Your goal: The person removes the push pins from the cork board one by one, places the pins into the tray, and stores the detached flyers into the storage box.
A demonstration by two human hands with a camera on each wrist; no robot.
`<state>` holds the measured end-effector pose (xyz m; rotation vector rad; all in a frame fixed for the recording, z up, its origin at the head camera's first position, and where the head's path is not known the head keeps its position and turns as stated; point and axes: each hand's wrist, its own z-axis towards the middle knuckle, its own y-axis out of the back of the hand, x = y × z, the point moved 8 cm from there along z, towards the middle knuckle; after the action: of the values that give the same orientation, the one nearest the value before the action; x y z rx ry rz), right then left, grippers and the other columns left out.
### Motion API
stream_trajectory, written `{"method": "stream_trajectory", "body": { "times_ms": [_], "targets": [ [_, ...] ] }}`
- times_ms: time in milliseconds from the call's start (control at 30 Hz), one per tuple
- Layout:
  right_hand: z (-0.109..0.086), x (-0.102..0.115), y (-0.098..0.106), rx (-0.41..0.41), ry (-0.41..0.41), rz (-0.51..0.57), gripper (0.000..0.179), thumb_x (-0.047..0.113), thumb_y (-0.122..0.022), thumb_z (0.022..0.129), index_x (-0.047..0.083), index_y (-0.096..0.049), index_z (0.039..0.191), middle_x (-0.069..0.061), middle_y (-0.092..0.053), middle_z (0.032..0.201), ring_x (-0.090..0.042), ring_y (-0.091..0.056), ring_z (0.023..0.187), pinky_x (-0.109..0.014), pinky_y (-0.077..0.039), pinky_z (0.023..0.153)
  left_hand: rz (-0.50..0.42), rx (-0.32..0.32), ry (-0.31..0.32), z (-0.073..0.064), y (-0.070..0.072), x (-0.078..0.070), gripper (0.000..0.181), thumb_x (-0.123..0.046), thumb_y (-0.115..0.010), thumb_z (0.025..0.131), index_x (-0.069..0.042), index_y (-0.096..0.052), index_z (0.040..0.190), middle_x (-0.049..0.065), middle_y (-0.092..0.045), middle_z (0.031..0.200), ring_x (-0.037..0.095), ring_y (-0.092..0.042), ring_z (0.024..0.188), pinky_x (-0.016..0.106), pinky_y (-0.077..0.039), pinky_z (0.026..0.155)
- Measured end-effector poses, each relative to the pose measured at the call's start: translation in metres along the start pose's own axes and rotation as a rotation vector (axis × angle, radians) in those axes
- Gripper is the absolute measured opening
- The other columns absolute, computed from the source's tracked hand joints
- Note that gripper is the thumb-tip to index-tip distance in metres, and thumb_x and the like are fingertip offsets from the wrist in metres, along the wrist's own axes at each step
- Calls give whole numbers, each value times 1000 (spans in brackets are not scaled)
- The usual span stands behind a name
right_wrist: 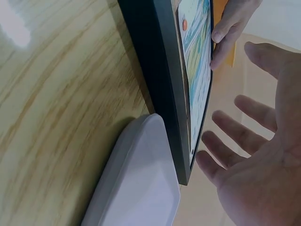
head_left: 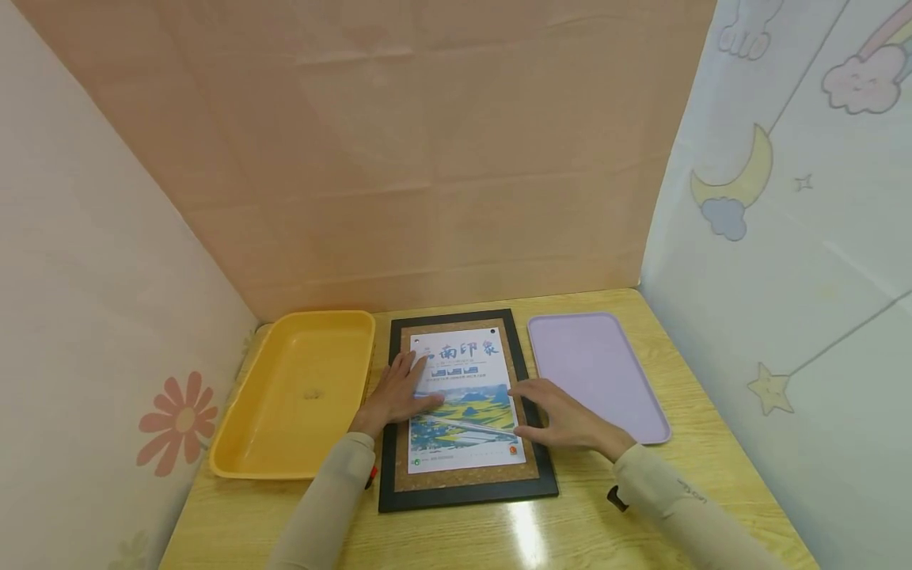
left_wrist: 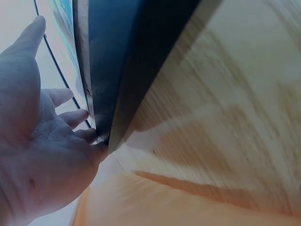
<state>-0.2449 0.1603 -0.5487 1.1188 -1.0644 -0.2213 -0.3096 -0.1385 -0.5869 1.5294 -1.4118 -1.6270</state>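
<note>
A black-framed [head_left: 470,498] cork board [head_left: 463,480] lies flat on the table, carrying a white printed poster [head_left: 466,404] with blue lettering and a green-blue landscape. Small dark dots mark the poster's top corners. My left hand [head_left: 395,393] rests along the poster's left side with fingers extended. Over the right edge, my right hand [head_left: 566,416] holds nothing. Its fingers are spread in the right wrist view, above the frame [right_wrist: 164,70]. Beside the frame [left_wrist: 110,61] in the left wrist view, my left palm [left_wrist: 51,146] shows, with fingertips at the poster side.
To the left stands a yellow tray [head_left: 299,404]; a flat purple tray [head_left: 598,372] lies to the right of the board. All sit on a wood-grain table [head_left: 484,538]. A plain cloth backdrop [head_left: 427,158] rises behind, and printed cloth walls [head_left: 805,277] flank both sides.
</note>
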Motion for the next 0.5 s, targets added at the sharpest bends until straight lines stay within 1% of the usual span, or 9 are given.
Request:
{"method": "stream_trajectory", "body": {
  "times_ms": [133, 300, 500],
  "targets": [
    [1, 0, -4, 16, 4, 1, 65, 43, -81, 105, 5, -64, 155, -15, -66, 159, -45, -59, 151, -73, -48, 123, 24, -6, -12, -1, 0, -1, 106, -67, -73, 100, -9, -31, 179, 22, -20, 189, 47, -17, 175, 72, -17, 142],
    [2, -1, -8, 19, 28, -4, 59, 41, -81, 105, 5, -67, 151, -11, -72, 150, -41, -65, 143, -70, -53, 118, 29, 0, -11, -2, -2, -1, 104, -63, -76, 101, -8, -33, 178, 23, -19, 189, 49, -15, 176, 72, -17, 142],
    [2, 3, -10, 21, 78, -15, 48, 36, -82, 105, 6, -73, 141, -7, -77, 130, -29, -71, 123, -61, -58, 108, 29, -10, -14, -1, -2, 1, 105, -63, -78, 100, -7, -34, 177, 24, -21, 188, 49, -16, 176, 73, -18, 141]
  ]
}}
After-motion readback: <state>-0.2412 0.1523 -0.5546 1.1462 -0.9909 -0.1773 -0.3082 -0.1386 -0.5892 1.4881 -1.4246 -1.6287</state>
